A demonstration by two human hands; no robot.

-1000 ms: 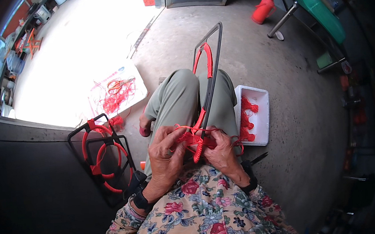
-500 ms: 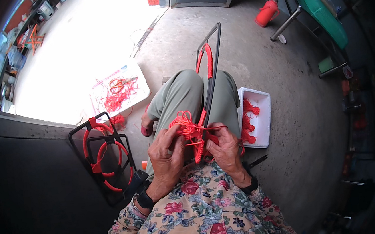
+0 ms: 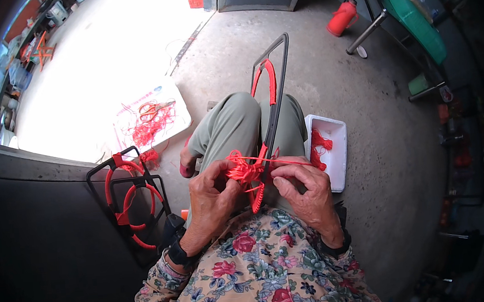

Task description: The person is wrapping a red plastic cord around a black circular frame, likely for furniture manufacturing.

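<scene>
A black rectangular frame (image 3: 279, 99) stands upright between my knees, a red-wrapped ring (image 3: 271, 79) fixed inside it. Tight coils of red cord (image 3: 258, 198) cover the ring's near part. My left hand (image 3: 212, 199) pinches a loose bundle of red cord (image 3: 244, 171) against the frame's left side. On the other side, my right hand (image 3: 309, 194) is closed, its thumb and forefinger together at a red strand. That strand runs taut from the bundle across the frame and over the right fingers. The exact fingertip grip is partly hidden.
At right, a white foam box (image 3: 337, 157) holds red cord hanks. Orange-handled scissors (image 3: 149, 110) lie among cord scraps on a white tray (image 3: 181, 119). More ringed black frames (image 3: 97, 176) lean at left. A red thermos (image 3: 342, 18) stands near a table leg (image 3: 367, 32).
My right hand has moved away from the frame to the right, drawing the strand out across it. My left hand stays on the bundle, which looks more gathered.
</scene>
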